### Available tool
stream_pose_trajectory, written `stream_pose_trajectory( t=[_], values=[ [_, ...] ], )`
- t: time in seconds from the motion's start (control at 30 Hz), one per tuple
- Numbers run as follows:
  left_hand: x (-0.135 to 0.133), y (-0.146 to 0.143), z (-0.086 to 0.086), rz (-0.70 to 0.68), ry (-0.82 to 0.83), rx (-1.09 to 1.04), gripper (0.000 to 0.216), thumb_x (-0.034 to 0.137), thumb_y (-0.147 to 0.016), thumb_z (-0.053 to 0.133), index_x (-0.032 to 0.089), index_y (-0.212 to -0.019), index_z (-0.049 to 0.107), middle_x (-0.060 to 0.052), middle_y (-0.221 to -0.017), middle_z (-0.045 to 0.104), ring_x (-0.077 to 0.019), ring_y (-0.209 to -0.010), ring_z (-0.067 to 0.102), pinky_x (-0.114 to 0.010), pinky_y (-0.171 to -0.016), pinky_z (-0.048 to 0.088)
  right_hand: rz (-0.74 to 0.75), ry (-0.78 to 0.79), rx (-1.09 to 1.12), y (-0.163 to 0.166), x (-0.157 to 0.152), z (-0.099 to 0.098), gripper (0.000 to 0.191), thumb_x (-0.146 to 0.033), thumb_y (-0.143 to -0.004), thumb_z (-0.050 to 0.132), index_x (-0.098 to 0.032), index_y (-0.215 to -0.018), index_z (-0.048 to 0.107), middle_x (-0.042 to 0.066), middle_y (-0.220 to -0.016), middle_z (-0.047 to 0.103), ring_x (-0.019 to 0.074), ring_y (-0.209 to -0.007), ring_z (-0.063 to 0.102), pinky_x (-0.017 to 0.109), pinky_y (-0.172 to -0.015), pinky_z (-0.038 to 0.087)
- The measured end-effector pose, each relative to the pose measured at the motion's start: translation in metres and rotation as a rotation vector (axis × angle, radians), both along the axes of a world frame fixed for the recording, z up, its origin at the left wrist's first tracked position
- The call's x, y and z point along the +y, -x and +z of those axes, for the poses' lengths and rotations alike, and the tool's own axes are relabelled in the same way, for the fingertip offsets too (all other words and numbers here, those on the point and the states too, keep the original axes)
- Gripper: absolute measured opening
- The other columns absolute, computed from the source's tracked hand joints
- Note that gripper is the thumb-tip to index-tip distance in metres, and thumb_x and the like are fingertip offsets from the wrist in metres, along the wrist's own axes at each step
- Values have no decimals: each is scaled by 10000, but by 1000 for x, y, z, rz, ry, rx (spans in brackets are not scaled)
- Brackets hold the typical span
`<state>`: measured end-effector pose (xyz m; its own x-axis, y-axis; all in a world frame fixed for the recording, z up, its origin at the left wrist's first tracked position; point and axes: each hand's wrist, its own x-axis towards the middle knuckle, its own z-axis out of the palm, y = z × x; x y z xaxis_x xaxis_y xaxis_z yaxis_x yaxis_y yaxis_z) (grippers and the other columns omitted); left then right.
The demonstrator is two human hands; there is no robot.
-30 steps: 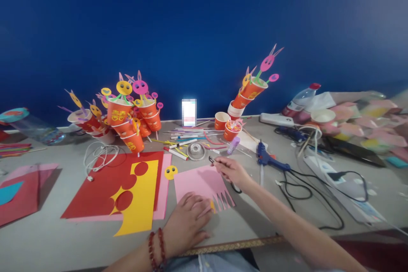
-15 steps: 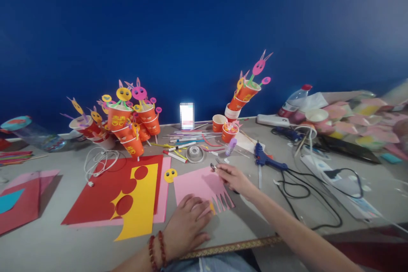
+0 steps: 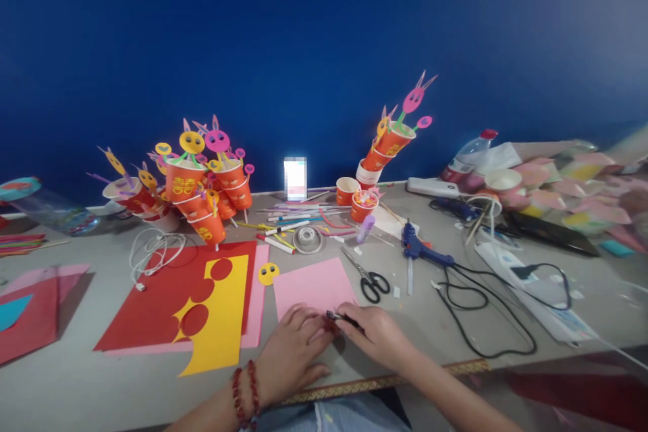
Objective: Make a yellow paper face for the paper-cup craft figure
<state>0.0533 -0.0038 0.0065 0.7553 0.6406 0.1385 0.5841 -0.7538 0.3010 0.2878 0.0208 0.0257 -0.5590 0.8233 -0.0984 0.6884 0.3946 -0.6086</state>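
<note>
My left hand (image 3: 296, 347), with a beaded bracelet (image 3: 244, 395) at the wrist, lies fairly flat on the near edge of a pink paper sheet (image 3: 306, 287). Its fingertips meet the area where my right hand (image 3: 377, 334) works. Closed in the right hand is a slim dark pen-like tool (image 3: 348, 318) with a shiny end, pointing left; its exact kind does not show. My fingers cover the paper's near strips. Black-handled scissors (image 3: 372, 280) lie beyond the right hand. A yellow smiley disc (image 3: 268, 274) sits by the sheet's left corner.
Red paper (image 3: 146, 310) and cut yellow paper (image 3: 223, 331) lie to the left. Decorated orange cups (image 3: 187, 179) stand behind. A blue glue gun (image 3: 425, 250), its black cable and a white power strip (image 3: 531, 297) occupy the right, with pens and a tape roll (image 3: 307, 239) at centre.
My right hand has come down and toward me with the dark tool, next to my left fingertips. This uncovers the scissors. My left hand stays on the paper, its fingers slightly shifted.
</note>
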Motion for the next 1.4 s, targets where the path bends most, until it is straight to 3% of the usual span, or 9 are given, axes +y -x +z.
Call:
stream_pose_trajectory(
  t=[0.2, 0.37, 0.57, 0.67, 0.77, 0.9, 1.07, 1.2, 1.4],
  values=[
    [2, 5, 10, 30, 59, -85, 460, 364, -924, 632, 230, -1346, 509, -87, -1384, 528, -261, -1257, 449, -489, -1124, 332, -1, -7, -3, 0, -1, 2, 291, -374, -1032, 367, -222, -1035, 615, 38, -878, 730, 192, -778, 686, 250, -664, 406],
    [4, 3, 15, 54, 51, -99, 412, 348, -918, 635, 254, -1309, 546, -72, -1329, 553, -266, -1246, 459, -521, -1139, 317, 4, 13, 0, 2, 0, 4, 281, -361, -1028, 376, -216, -1021, 616, 43, -880, 720, 194, -788, 680, 250, -681, 419],
    [6, 9, 20, 170, 50, -228, 236, 273, -962, 534, 215, -1188, 571, -93, -1255, 566, -257, -1215, 484, -483, -1084, 405, -66, 26, 223, -5, 4, 13, 280, -372, -1016, 406, -220, -880, 596, 6, -766, 658, 163, -691, 611, 244, -659, 417],
    [12, 11, 33, 240, 24, -290, 299, 292, -1004, 481, 193, -1285, 503, -115, -1269, 556, -250, -1211, 490, -435, -1037, 448, -114, 9, 268, -6, 10, 26, 257, -371, -1011, 427, -223, -896, 603, 4, -761, 655, 163, -682, 596, 250, -648, 403],
    [24, 5, 53, 156, -101, -225, 410, 315, -1013, 475, 158, -1388, 423, -137, -1308, 545, -265, -1243, 468, -466, -1082, 395, -39, 52, 288, 1, 16, 41, 218, -329, -996, 450, -220, -913, 620, 8, -806, 678, 164, -719, 615, 252, -678, 407],
    [41, -7, 75, 51, -269, -29, 179, 255, -1032, 428, 174, -1023, 587, -48, -949, 632, -220, -965, 565, -510, -1104, 334, 36, 189, 320, 11, 20, 61, 111, -233, -921, 492, -209, -870, 587, 3, -784, 665, 166, -729, 600, 251, -680, 413],
    [41, -7, 72, -122, -287, 66, 202, 321, -995, 509, 177, -868, 570, -4, -768, 600, -181, -743, 558, -487, -1065, 347, 154, 318, 228, 4, 8, 81, 162, -238, -959, 457, -244, -1103, 532, -9, -806, 683, 179, -778, 622, 262, -716, 438],
    [23, -2, 65, -186, -188, 38, 253, 412, -958, 569, 184, -850, 552, 19, -732, 609, -153, -699, 560, -403, -1001, 383, 237, 194, 50, -4, -15, 85, 270, -248, -972, 472, -259, -1239, 511, 55, -1005, 725, 215, -878, 674, 274, -710, 442],
    [7, -13, 63, -290, -274, -64, 319, 394, -994, 440, 201, -747, 498, 28, -625, 542, -141, -604, 470, -365, -868, 417, 343, -177, -277, 5, -42, 65, 297, -330, -980, 529, -178, -1235, 537, 75, -825, 775, 247, -659, 714, 290, -500, 337]
  ],
)
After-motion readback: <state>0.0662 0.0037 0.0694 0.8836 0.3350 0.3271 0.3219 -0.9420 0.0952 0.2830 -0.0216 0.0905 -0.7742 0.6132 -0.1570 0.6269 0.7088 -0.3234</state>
